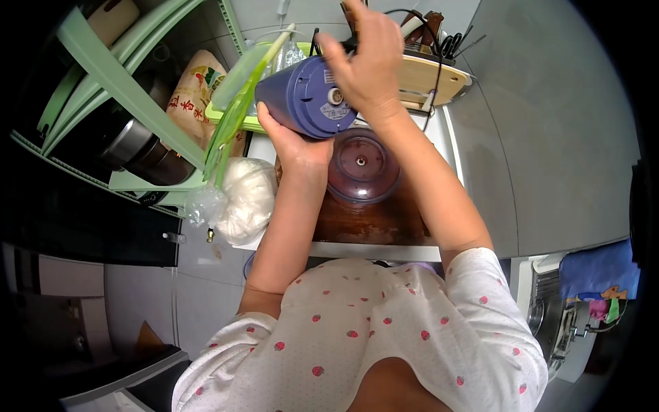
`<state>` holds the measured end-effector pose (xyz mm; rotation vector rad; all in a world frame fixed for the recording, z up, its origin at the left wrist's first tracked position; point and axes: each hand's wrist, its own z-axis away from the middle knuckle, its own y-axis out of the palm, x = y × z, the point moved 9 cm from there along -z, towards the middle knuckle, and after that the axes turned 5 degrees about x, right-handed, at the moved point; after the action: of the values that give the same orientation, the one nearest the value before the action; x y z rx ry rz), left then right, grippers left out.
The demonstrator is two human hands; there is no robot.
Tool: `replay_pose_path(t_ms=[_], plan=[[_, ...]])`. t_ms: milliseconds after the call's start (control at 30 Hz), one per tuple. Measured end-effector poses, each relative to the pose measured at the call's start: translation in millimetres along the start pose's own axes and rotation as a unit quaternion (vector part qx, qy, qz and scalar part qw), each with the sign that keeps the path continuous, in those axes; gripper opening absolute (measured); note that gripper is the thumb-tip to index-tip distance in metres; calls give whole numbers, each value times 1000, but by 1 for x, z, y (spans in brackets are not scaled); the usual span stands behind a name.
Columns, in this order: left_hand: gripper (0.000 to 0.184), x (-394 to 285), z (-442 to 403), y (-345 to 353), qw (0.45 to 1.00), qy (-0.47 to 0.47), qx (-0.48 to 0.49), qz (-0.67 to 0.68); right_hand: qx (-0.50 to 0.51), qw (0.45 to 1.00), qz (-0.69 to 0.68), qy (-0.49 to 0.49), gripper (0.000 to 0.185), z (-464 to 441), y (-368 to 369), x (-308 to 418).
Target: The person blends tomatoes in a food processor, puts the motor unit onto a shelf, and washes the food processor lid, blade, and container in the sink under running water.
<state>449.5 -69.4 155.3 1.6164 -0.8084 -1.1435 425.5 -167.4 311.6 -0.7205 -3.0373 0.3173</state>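
A blue motor unit [302,99] of a food chopper is tilted in front of me, its round underside with labels and a metal coupling facing me. My left hand [296,141] is wrapped under and around its lower side, holding it up. At its upper right is my right hand [374,58], thumb and index finger stretched apart; black cord shows near these fingers, but its contact with them is unclear. Below the motor unit, a clear, dark-tinted chopper bowl [364,167] with a round lid stands on a wet brown wooden board [374,223].
To the left, a green shelf [130,89] holds pots, near a printed rice bag [195,93]. Green onions [233,117] lean over a green basket, above a white plastic bag [247,199]. Behind stand a knife rack and a light cutting board [432,79]. A grey panel [549,137] rises at right.
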Motion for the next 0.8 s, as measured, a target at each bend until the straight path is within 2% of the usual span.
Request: replay_pose_path(t_ms=[67,133,167,300,367,400,467,500,533,600,667,767,800], plan=[[56,-2,3,-3,1000,0,-22,8,-11,999,-16,30,50,6,0,-21],[56,-7,-1,-5,1000,20,-13,8,23,990,36,136,46,13,2,-51],[55,-10,-2,-5,999,38,-5,9,-6,988,15,154,43,11,-5,-51],[59,-5,-2,-1,999,29,16,19,0,993,-53,109,48,7,-3,-5],[57,-5,-3,4,998,46,42,10,-11,997,-75,19,40,0,-4,24],[57,-6,-1,8,998,47,43,9,-12,997,-76,19,40,-1,-2,21],[58,-18,6,10,994,94,1,-57,-5,987,-128,95,40,0,7,-5],[56,-22,5,11,994,96,19,-53,1,980,-135,148,37,4,9,-23],[56,-23,6,14,994,96,22,-51,0,980,-133,146,37,8,10,-29],[56,-25,12,15,996,88,-11,-30,-28,952,-182,245,38,27,14,-58],[56,-28,14,18,995,91,-8,-29,-62,951,-168,253,33,35,13,-71],[56,-34,10,18,994,103,5,-34,-63,896,-275,343,35,46,8,-81],[57,-37,9,17,993,113,12,-42,-62,896,-276,343,35,44,-1,-74]])
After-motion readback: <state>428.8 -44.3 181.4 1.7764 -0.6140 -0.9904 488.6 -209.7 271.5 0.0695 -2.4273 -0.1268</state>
